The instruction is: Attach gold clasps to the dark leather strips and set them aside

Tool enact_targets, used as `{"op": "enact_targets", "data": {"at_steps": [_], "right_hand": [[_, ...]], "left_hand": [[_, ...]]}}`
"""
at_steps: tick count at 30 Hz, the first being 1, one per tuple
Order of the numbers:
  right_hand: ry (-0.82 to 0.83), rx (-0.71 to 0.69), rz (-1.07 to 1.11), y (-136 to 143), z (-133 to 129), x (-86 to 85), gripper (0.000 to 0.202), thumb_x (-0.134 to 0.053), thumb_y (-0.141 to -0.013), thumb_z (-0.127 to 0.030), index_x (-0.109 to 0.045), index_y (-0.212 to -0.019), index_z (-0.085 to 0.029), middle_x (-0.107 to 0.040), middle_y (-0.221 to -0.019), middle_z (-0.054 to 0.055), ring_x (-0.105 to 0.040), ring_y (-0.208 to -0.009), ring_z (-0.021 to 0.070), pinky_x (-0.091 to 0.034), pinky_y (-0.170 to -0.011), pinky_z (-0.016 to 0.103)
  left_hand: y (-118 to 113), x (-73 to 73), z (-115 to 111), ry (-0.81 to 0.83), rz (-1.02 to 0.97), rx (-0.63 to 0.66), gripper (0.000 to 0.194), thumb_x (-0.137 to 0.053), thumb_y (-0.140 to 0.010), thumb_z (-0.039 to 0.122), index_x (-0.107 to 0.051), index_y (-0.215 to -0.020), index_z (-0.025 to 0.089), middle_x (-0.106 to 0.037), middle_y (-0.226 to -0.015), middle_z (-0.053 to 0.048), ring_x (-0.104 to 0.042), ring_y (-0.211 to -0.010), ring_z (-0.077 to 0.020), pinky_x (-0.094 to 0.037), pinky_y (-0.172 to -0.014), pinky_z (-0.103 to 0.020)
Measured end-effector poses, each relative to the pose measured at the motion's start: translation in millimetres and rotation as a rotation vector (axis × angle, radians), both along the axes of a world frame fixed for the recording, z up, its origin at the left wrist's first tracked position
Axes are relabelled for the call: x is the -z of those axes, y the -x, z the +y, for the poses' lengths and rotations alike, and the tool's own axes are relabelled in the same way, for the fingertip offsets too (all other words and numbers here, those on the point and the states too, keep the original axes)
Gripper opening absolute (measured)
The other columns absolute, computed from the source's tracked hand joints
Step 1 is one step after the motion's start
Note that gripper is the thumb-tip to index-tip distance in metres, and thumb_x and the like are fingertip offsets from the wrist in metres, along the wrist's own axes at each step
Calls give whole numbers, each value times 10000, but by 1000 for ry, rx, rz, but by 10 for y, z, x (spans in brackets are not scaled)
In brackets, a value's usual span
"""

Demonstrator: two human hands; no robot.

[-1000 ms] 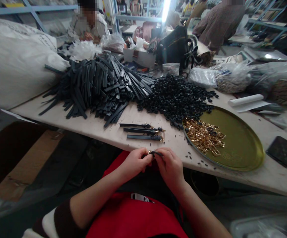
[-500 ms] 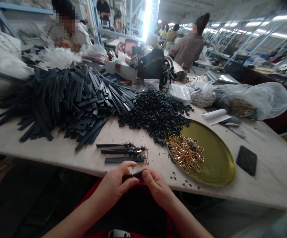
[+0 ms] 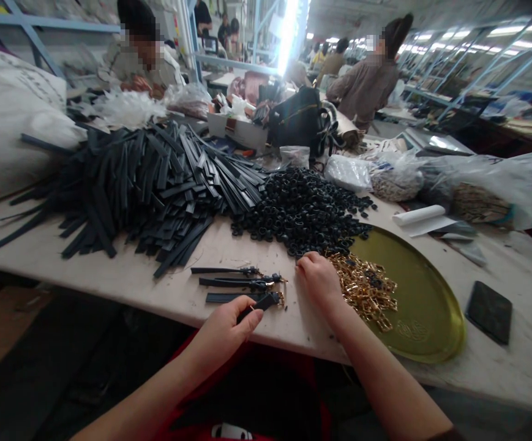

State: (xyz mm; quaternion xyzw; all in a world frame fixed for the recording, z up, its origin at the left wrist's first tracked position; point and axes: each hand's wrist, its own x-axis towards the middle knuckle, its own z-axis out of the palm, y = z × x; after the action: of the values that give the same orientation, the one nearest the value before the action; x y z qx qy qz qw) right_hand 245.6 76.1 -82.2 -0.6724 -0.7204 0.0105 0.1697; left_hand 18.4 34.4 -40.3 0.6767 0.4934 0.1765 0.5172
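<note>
Left hand [image 3: 231,324]: fingers closed in a pinch on one dark strap [image 3: 264,302], held over the near edge of the surface [image 3: 169,297]; whether the gold metal at its tip belongs to it cannot be told.

Right hand [image 3: 319,283]: has parted from the left and moved out to the near edge of the black loops [image 3: 302,202]; fingers bunched, with no wide gap; whether they have hold of a loop cannot be told. The strap is now in the left hand alone.

Finished-looking straps [image 3: 224,282], three: laid side by side, just beyond the left hand.

Loose straps [image 3: 123,184], one heap: beyond, to the left.

Gold buckles [image 3: 362,291], many: on the round tray [image 3: 431,294], right of the right hand.
</note>
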Motion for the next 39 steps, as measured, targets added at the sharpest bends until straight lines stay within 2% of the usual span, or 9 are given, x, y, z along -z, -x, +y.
{"op": "enact_targets", "data": {"at_steps": [3,7,9,18,24,27,30,36,39], "right_hand": [[6,-10,519,95,-155,-101,178,-510,-810,-312,-575,-710,-180,-601,-747,48,-529,-699,173,-387,-657,295],[248,65,1306,408,-392,-232,353,-546,-743,-519,-524,-651,-179,-522,-539,-29,-448,-487,108,-364,-515,248],[307,54,1523,583,-508,-259,384,-554,-726,-545,-506,-639,-174,-516,-540,-35,-410,-452,82,-329,-473,225],[-92,95,1263,910,-879,-240,297,-585,-744,-449,-471,-652,-191,-402,-557,-65,-358,-518,87,-312,-518,221],[201,31,1558,927,-1009,-196,294,-554,-757,-480,-506,-717,-193,-410,-552,-69,-347,-466,69,-288,-456,200],[247,-9,1519,885,-1068,-190,291,-584,-740,-464,-547,-672,-183,-416,-523,-65,-351,-468,65,-281,-453,193],[218,-23,1428,866,-1099,-205,278,-605,-728,-448,-586,-661,-179,-438,-521,-56,-385,-491,69,-310,-474,192],[359,128,1772,955,-1081,-151,329,-625,-680,-505,-519,-692,-194,-420,-525,-75,-361,-436,55,-313,-427,175],[322,146,1762,968,-1069,-86,323,-621,-691,-494,-504,-696,-193,-411,-540,-76,-357,-445,55,-316,-437,179]], "left_hand": [[-25,-32,-27,-79,-4,-21,271,-422,-826,403,-572,-796,180,-570,-647,30,-520,-636,-138,-381,-620,-225],[-103,-70,-64,-235,-15,-95,259,-419,-836,386,-581,-858,185,-608,-726,14,-542,-666,-135,-376,-634,-219],[-120,-72,-101,-294,27,-110,259,-413,-838,383,-584,-853,189,-583,-670,22,-522,-611,-125,-356,-587,-212],[-36,-85,-433,-255,35,-117,249,-398,-812,330,-523,-660,177,-427,-550,54,-399,-519,-93,-292,-520,-205],[28,-162,-450,87,-111,36,209,-404,-755,302,-544,-710,152,-358,-514,68,-323,-452,-76,-228,-421,-194],[63,-194,-454,220,-73,110,166,-410,-722,272,-518,-675,154,-358,-489,69,-306,-419,-74,-199,-390,-199],[56,-164,-477,169,-61,106,186,-410,-740,280,-521,-666,150,-396,-513,57,-344,-450,-79,-235,-413,-197],[-18,-33,-494,-10,-137,70,297,-417,-817,386,-573,-788,135,-532,-684,8,-469,-642,-119,-355,-558,-202],[-16,-19,-465,-1,-148,45,276,-420,-827,387,-549,-780,147,-541,-710,10,-474,-662,-119,-370,-584,-206]]}}
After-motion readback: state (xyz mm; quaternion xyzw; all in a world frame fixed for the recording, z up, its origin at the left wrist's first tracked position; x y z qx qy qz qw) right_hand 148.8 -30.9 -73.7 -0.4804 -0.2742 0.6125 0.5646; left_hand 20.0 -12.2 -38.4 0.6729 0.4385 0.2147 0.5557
